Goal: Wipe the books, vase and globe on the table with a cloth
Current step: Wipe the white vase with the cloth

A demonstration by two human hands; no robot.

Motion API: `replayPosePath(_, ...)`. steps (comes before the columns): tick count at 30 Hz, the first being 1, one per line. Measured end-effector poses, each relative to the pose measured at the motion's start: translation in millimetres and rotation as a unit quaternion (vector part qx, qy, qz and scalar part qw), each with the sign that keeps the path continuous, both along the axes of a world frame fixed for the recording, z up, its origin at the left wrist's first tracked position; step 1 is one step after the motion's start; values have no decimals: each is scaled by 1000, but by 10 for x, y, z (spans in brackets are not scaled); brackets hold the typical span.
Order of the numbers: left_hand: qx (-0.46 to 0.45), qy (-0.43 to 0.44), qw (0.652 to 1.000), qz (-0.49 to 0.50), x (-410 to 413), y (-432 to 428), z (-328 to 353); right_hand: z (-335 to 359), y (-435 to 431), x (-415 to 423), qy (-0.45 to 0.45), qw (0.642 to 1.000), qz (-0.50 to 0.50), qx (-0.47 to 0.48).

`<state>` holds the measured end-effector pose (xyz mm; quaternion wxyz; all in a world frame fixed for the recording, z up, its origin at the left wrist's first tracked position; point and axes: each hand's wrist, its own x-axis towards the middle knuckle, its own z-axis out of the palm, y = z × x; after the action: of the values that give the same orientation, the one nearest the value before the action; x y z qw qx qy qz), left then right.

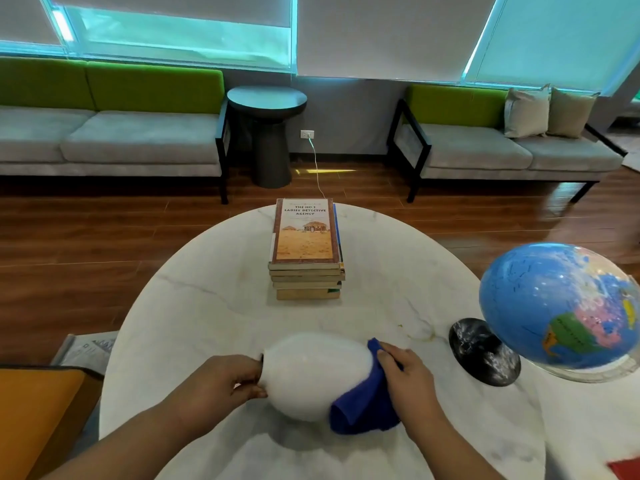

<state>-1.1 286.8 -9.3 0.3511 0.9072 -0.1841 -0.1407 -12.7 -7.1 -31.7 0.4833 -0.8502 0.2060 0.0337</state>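
Note:
A white vase point(313, 374) lies tipped on its side over the near part of the round marble table point(214, 292). My left hand point(227, 381) grips the vase's neck end at the left. My right hand point(407, 379) presses a blue cloth point(362, 405) against the vase's wide right end, fingers curled over the cloth. A stack of several books point(306, 249) stands at the table's middle, beyond the vase. A blue globe point(561, 306) on a black round base point(485, 351) stands at the right edge.
Grey and green sofas point(114, 133) line the far wall, with a dark round side table point(266, 133) between them. A white cable point(317, 164) runs from a wall socket. An orange seat point(38, 410) sits near left. Something red point(627, 469) lies at the bottom right.

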Motion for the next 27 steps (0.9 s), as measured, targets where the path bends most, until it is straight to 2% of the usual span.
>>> replayPosePath(2, -9, 9, 1000, 18, 2, -5, -26, -82, -17, -85, -8, 1000, -4, 12)
replayPosePath(4, -18, 27, 999, 40, 21, -16, -47, -155, 32, -155, -36, 998, 15, -49)
replayPosePath(8, -39, 102, 988, 108, 61, -68, -18, -191, 291, -271, -150, 983, 40, -100)
replayPosePath(11, -101, 144, 971, 160, 80, -163, 22, -154, 489, -250, -188, 972, 88, -108)
replayPosePath(14, -111, 148, 965, 183, 95, -237, 41, -103, 603, -238, -200, 958, 169, -119)
replayPosePath(17, -119, 151, 961, 200, 97, -290, 86, -111, 555, -260, -261, 894, 310, -190)
replayPosePath(20, -139, 157, 952, 224, 87, -353, 146, -275, 370, -273, -252, 828, 399, -303)
replayPosePath(21, -148, 155, 950, 229, 85, -374, 181, -291, 311, -286, -235, 833, 397, -306)
replayPosePath(23, -159, 145, 948, 237, 109, -418, 266, -300, 175, -296, -178, 889, 338, -251)
replayPosePath(24, -163, 134, 948, 239, 131, -443, 317, -284, 125, -304, -146, 921, 304, -194)
replayPosePath(27, -142, 91, 956, 239, 216, -517, 458, -186, 29, -261, -126, 969, 172, -121)
